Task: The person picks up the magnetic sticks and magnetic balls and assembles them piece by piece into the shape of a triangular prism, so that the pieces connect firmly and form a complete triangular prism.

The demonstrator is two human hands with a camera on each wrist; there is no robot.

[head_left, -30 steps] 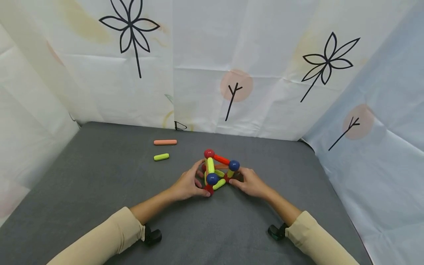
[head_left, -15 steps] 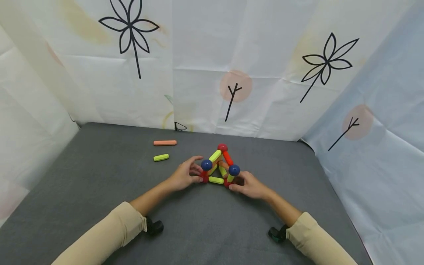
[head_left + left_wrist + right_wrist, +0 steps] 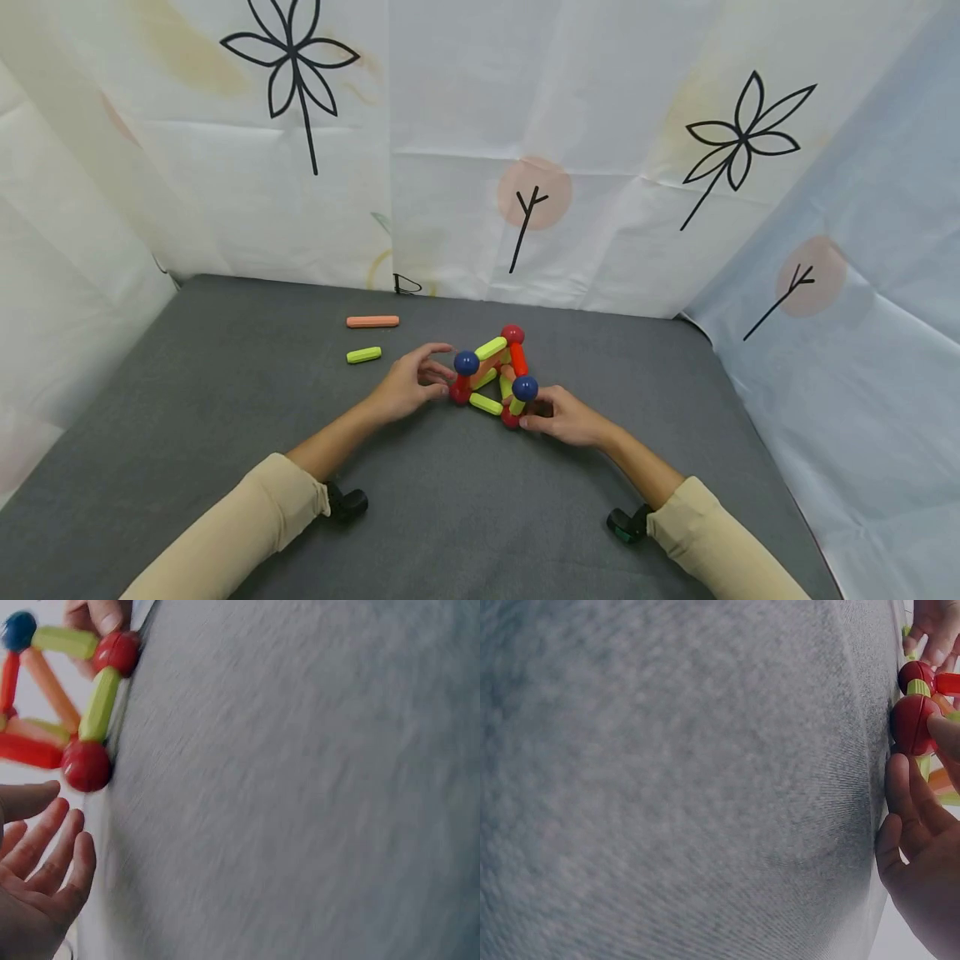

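Observation:
A magnetic stick-and-ball frame (image 3: 486,403) stands on the grey cloth, built of yellow, red and orange sticks. Red balls sit at its lower corners. Its top corners carry two blue balls (image 3: 467,362) and a red ball (image 3: 513,334). My right hand (image 3: 566,417) pinches the near lower red ball (image 3: 913,724) between thumb and forefinger. At the left corner, my left hand (image 3: 405,385) has its fingers loosely spread. The left wrist view shows a small gap between that hand and the left lower red ball (image 3: 87,766). The frame's far lower part is partly hidden.
A loose orange stick (image 3: 372,322) and a shorter yellow stick (image 3: 363,355) lie behind my left hand. White patterned curtains (image 3: 450,150) rise at the back and sides of the grey-covered table (image 3: 480,517).
The frame has turned on the cloth, its top red ball swinging rightward and its left blue ball moving back and left. My left hand has let go of the left corner ball.

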